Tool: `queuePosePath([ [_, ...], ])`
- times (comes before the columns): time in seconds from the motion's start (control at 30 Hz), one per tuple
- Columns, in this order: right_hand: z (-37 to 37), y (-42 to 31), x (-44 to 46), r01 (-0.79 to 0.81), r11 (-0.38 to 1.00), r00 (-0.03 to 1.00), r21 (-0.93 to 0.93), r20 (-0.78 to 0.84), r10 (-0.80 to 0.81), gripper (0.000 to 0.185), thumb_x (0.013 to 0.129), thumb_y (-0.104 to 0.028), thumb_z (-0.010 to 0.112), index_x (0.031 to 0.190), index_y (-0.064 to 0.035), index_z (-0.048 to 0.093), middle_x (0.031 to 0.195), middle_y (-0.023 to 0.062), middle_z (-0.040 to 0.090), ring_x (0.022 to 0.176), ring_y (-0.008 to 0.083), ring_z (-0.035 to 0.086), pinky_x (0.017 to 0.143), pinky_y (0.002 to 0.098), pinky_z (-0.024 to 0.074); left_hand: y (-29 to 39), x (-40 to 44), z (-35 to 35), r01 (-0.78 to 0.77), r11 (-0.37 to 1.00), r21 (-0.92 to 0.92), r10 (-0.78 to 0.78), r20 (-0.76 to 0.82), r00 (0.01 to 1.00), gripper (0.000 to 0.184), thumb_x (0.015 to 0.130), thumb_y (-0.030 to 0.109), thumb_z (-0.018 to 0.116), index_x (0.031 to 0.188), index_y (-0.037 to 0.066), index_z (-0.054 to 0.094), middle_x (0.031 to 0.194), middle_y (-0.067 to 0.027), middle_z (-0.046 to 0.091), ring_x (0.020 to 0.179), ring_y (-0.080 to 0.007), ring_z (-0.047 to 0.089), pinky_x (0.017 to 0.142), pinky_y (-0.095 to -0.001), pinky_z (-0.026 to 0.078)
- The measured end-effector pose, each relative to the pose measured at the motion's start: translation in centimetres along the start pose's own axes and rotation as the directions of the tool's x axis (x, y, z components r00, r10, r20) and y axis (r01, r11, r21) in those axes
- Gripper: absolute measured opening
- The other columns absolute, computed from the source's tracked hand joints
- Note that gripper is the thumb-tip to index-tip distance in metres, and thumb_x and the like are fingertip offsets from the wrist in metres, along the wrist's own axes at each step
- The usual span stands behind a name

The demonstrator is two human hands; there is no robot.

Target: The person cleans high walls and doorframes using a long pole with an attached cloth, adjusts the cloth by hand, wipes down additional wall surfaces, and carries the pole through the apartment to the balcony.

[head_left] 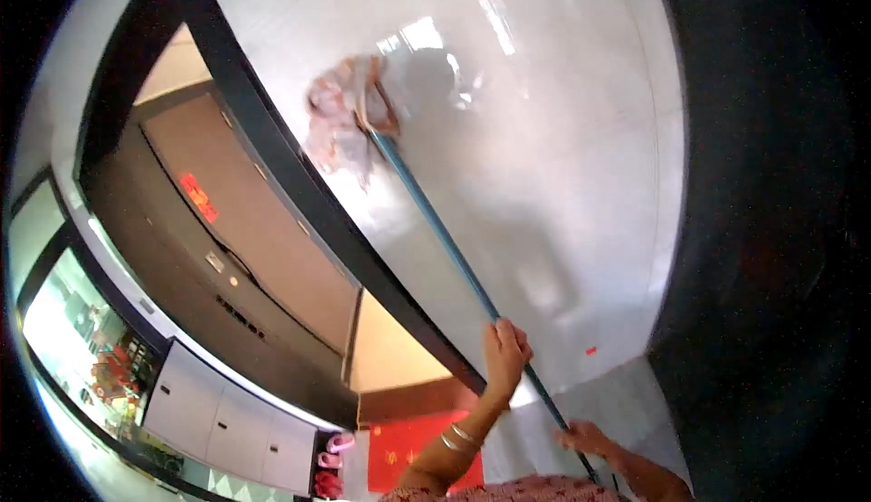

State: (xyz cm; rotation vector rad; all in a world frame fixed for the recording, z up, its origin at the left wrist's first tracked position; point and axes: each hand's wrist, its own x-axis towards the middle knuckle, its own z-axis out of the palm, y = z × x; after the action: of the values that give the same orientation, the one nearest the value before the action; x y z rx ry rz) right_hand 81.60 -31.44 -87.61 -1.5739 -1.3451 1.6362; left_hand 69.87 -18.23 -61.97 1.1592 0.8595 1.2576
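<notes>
A mop with a long blue-green pole [442, 230] runs diagonally from the lower right to the upper left. At its far end, a crumpled pinkish, patterned cloth [337, 103] hangs around the head against a glossy white surface [562, 139], seemingly a tiled wall. My left hand [506, 350], on an arm with silver bangles, is closed around the middle of the pole. Lower down, near the pole's near end, my right hand [588, 438] is also closed on it, its fingers partly blurred.
A dark frame [299, 166] borders the white surface on the left, beside a brown door [263, 221] with a red paper. White cabinets [227, 420], pink and red slippers [329, 461] and a red mat [408, 448] lie below. A black area [762, 230] is at right.
</notes>
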Motion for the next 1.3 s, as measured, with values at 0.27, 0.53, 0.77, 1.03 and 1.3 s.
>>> queuePosePath([
  [0.27, -2.0, 1.8, -2.0, 0.256, 0.962, 0.947, 0.099, 0.174, -0.27, 0.033, 0.081, -0.035, 0.055, 0.095, -0.0047, 0.058, 0.083, 0.0068, 0.061, 0.078, 0.015, 0.056, 0.074, 0.0293, 0.0436, 0.5, 0.7, 1.4, -0.012, 0.999, -0.035, 0.012, -0.013, 1.0, 0.026, 0.093, 0.031, 0.034, 0.077, 0.01, 0.032, 0.055, -0.0027, 0.035, 0.041, -0.012, 0.034, 0.037, -0.0274, 0.032],
  [0.53, -2.6, -0.1, 2.1, 0.32, 0.945, 0.947, 0.075, -0.011, -0.32, 0.029, 0.084, -0.032, 0.048, 0.089, -0.0045, 0.057, 0.078, 0.0071, 0.059, 0.071, 0.0162, 0.056, 0.07, 0.0306, 0.0443, 10.8, 8.6, 2.2, -0.222, 0.972, 0.078, 0.221, 0.02, 0.975, 0.031, 0.092, 0.036, 0.033, 0.075, 0.009, 0.033, 0.053, -0.0023, 0.037, 0.036, -0.0132, 0.036, 0.034, -0.0284, 0.035],
  [0.77, -3.4, -8.2, 7.0, 0.507, 0.861, 0.85, -0.041, -0.139, -0.508, 0.029, 0.087, -0.029, 0.041, 0.084, -0.004, 0.054, 0.071, 0.0074, 0.056, 0.065, 0.0173, 0.056, 0.065, 0.0312, 0.045, 23.0, 15.6, 3.9, -0.571, 0.791, 0.22, 0.564, 0.101, 0.82, 0.037, 0.09, 0.043, 0.032, 0.072, 0.011, 0.035, 0.047, -0.0049, 0.038, 0.031, -0.0172, 0.038, 0.028, -0.0309, 0.035],
  [1.03, -2.8, -24.1, 2.0, 0.757, 0.489, 0.425, -0.434, -0.241, -0.873, 0.014, 0.07, -0.01, 0.059, 0.077, -0.0052, 0.048, 0.072, 0.0107, 0.051, 0.063, 0.0289, 0.054, 0.051, 0.0392, 0.0444, 42.9, 17.1, 7.3, -0.686, 0.705, 0.179, 0.678, 0.11, 0.726, 0.045, 0.092, 0.041, 0.026, 0.076, 0.003, 0.044, 0.05, -0.0084, 0.044, 0.034, -0.0198, 0.038, 0.034, -0.0356, 0.037],
  [1.3, -2.8, -25.7, -4.2, 0.636, 0.544, 0.407, -0.548, -0.36, -0.839, 0.015, 0.076, -0.011, 0.057, 0.086, -0.003, 0.05, 0.075, 0.0115, 0.052, 0.066, 0.0301, 0.056, 0.052, 0.039, 0.0453, 45.8, 16.4, 3.0, -0.668, 0.381, 0.639, 0.754, 0.203, 0.625, 0.051, 0.086, 0.047, 0.04, 0.121, 0.012, 0.044, 0.124, -0.0036, 0.046, 0.102, -0.0238, 0.049, 0.077, -0.0417, 0.044],
])
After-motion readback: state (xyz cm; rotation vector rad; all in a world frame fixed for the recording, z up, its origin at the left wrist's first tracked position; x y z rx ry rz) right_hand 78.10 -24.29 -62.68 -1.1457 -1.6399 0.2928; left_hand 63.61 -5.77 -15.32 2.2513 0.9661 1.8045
